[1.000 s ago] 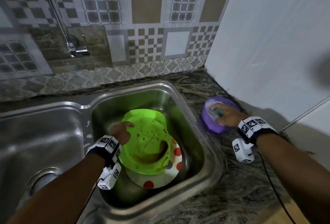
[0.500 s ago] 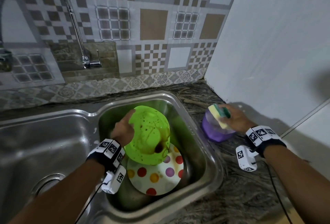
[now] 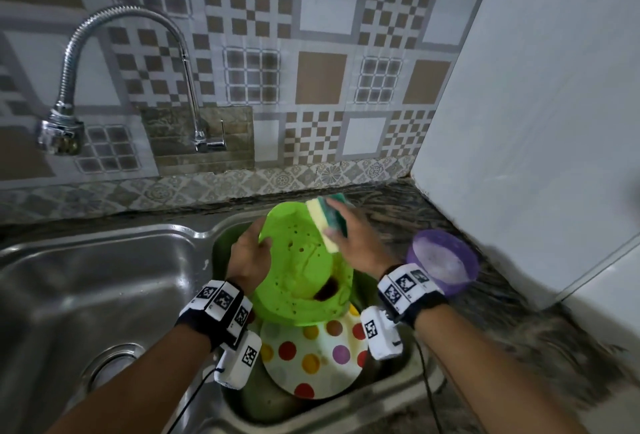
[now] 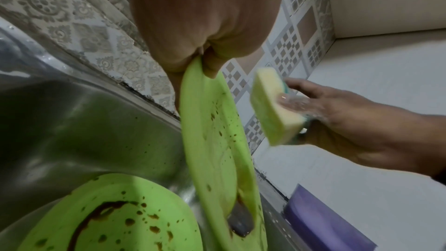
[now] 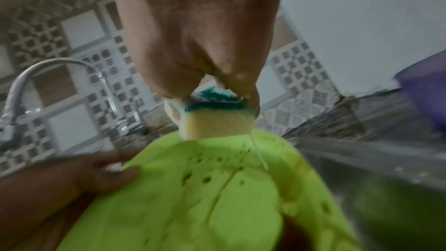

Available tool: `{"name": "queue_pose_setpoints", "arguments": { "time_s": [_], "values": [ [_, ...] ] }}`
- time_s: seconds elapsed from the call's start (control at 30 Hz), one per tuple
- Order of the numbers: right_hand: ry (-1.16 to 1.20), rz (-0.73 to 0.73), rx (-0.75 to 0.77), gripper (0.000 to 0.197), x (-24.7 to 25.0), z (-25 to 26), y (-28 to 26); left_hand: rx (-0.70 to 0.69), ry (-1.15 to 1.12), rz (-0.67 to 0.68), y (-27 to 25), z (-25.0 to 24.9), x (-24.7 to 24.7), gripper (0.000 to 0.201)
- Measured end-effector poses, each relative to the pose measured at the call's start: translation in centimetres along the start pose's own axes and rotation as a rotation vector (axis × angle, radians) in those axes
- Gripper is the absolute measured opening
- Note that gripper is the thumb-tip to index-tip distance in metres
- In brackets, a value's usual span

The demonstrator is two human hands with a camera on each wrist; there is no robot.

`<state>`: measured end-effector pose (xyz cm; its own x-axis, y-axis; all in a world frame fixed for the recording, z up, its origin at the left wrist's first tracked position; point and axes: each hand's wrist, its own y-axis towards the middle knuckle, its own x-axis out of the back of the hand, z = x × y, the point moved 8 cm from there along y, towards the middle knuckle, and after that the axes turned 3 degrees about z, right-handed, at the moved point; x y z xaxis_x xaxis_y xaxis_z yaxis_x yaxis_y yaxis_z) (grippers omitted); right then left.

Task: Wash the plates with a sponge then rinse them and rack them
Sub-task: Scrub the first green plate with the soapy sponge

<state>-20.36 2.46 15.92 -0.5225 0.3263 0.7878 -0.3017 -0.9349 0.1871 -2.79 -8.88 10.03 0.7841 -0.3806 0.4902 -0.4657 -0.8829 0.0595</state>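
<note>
A green plate (image 3: 301, 260) with brown sauce stains stands tilted on edge over the right sink basin (image 3: 398, 395). My left hand (image 3: 251, 253) pinches its left rim, thumb on the face. My right hand (image 3: 356, 243) grips a yellow sponge with a green scrub side (image 3: 325, 222) at the plate's upper right edge. In the left wrist view a small gap separates the sponge (image 4: 272, 108) from the plate (image 4: 212, 140). A polka-dot plate (image 3: 311, 357) lies below in the basin. The left wrist view also shows a second stained green plate (image 4: 115, 222) lying in the basin.
A purple bowl (image 3: 443, 260) of soapy water sits on the granite counter (image 3: 519, 340) right of the sink, near a white wall (image 3: 536, 122). The curved faucet (image 3: 121, 63) hangs over the left basin (image 3: 86, 295), which has a drain (image 3: 114, 368).
My right hand lifted the sponge out of the purple bowl and carried it left to the green plate. My left hand raised and tilted that plate more upright.
</note>
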Motion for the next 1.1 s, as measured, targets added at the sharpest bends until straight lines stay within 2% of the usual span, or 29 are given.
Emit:
{"name": "queue_pose_setpoints", "arguments": {
  "time_s": [0.1, 0.2, 0.3, 0.43, 0.53, 0.7, 0.8, 0.87, 1.0, 1.1],
  "values": [
    [0.086, 0.052, 0.016, 0.052, -4.3, 2.5, 0.8, -0.063, 0.022, -0.010, -0.3, -1.0, 0.4, 0.039],
    [0.129, 0.000, 0.029, 0.054, -6.2, 4.1, 1.0, -0.080, 0.021, -0.025, -0.6, -1.8, 1.2, 0.041],
    [0.159, -0.082, 0.059, 0.065, -6.4, 5.0, 1.0, -0.149, -0.003, -0.027, -0.9, -2.6, 1.7, 0.046],
    [0.100, -0.193, 0.089, 0.049, -4.9, 5.5, 1.5, -0.207, -0.051, -0.026, -1.0, -3.1, 2.5, 0.046],
    [0.054, -0.283, 0.018, 0.043, -3.0, 4.3, 2.0, -0.208, -0.101, -0.026, -1.4, -3.5, 3.6, 0.046],
    [-0.014, -0.353, -0.150, 0.048, -2.2, 1.9, 1.4, -0.260, -0.244, -0.059, -2.4, -4.9, 4.9, 0.042],
    [0.030, -0.349, -0.188, 0.050, -3.2, 2.2, 0.6, -0.280, -0.235, -0.107, -3.3, -5.0, 4.9, 0.042],
    [0.107, -0.285, -0.222, 0.053, -4.2, 2.6, 0.3, -0.277, -0.198, -0.144, -3.4, -4.4, 4.7, 0.042],
    [0.201, -0.248, -0.081, 0.063, -4.5, 5.0, 0.5, -0.267, -0.126, -0.164, -3.5, -4.8, 4.7, 0.041],
    [0.247, -0.243, 0.051, 0.062, -4.3, 7.2, 1.0, -0.269, -0.158, -0.158, -3.1, -6.0, 5.3, 0.038]
  ]
}}
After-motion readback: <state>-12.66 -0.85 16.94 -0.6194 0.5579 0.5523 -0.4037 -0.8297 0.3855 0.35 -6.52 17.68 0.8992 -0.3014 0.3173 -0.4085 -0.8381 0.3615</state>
